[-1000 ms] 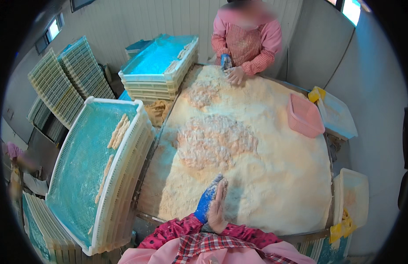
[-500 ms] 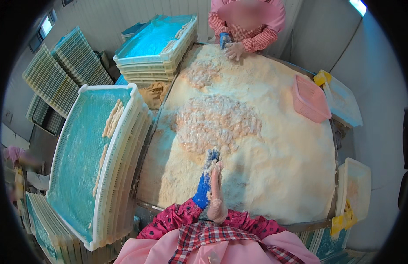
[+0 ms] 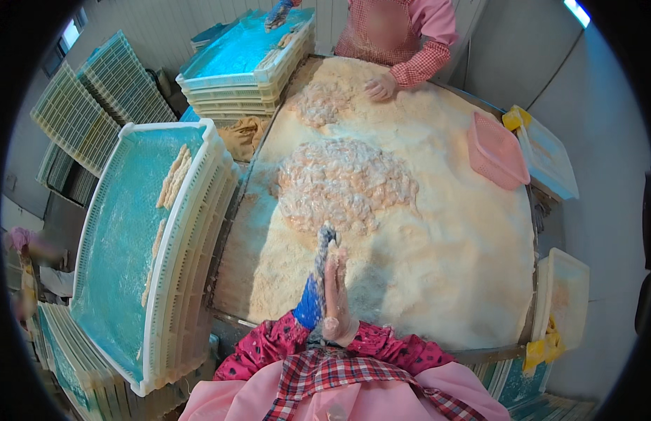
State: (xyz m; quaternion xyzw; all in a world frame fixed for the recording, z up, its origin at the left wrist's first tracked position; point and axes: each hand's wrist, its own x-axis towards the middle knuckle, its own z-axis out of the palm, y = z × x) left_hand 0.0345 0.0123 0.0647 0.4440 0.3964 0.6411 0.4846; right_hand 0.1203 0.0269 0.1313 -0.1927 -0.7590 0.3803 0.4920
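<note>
My left hand point(image 3: 316, 281), in a blue glove caked with crumbs, and my pale-gloved right hand point(image 3: 335, 288) are pressed palm to palm, fingers long and together, at the near part of a flour-covered table point(image 3: 445, 281). Whatever lies between them is hidden. Just beyond my fingertips lies a wide heap of pale pink, wet-looking pieces point(image 3: 346, 182) on the flour, with a smaller heap point(image 3: 318, 102) farther back. At my left, a stack of white trays point(image 3: 203, 281) has a turquoise-lined top holding coated strips point(image 3: 172, 179) along its right edge.
Across the table, a co-worker point(image 3: 396, 42) has a blue-gloved hand point(image 3: 276, 15) over another tray stack point(image 3: 234, 98) and a pale hand point(image 3: 380, 88) near the flour. A pink basket point(image 3: 497, 151) and plastic bins point(image 3: 564, 295) stand at the right. Crates point(image 3: 73, 119) lean back left.
My pressed hands have shifted a little toward the heap, still together. The co-worker's blue-gloved hand has moved from beside the other hand to over the back tray. The view has shifted slightly.
</note>
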